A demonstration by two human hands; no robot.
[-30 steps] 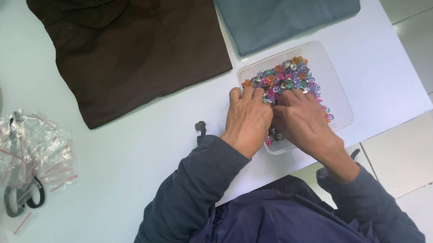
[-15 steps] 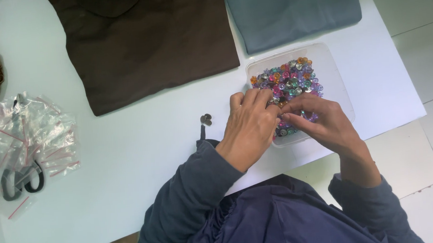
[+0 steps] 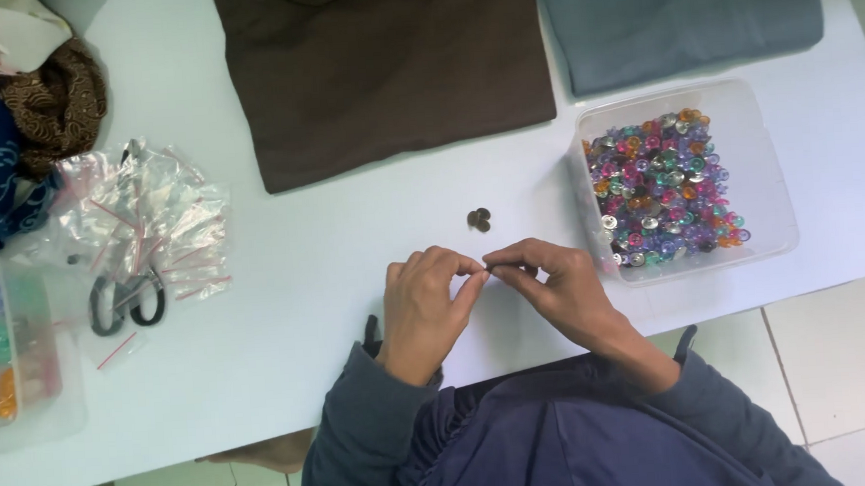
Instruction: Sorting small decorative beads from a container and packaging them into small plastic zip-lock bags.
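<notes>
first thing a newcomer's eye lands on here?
Probably the clear plastic tub heaped with multicoloured buttons, at the right of the white table. Next, the left hand and right hand pinched together fingertip to fingertip at the near edge, holding something too small to tell. Behind them lie a brown folded cloth and a grey-blue one.

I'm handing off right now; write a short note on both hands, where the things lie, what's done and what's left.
Left hand and right hand: fingertips pinched together over the white table, on something too small to identify.
Clear tub of coloured beads: right of the hands, open.
Two small dark pieces: on the table just beyond the hands.
Scissors: far left, untouched.
Done and left: cannot tell.
</notes>
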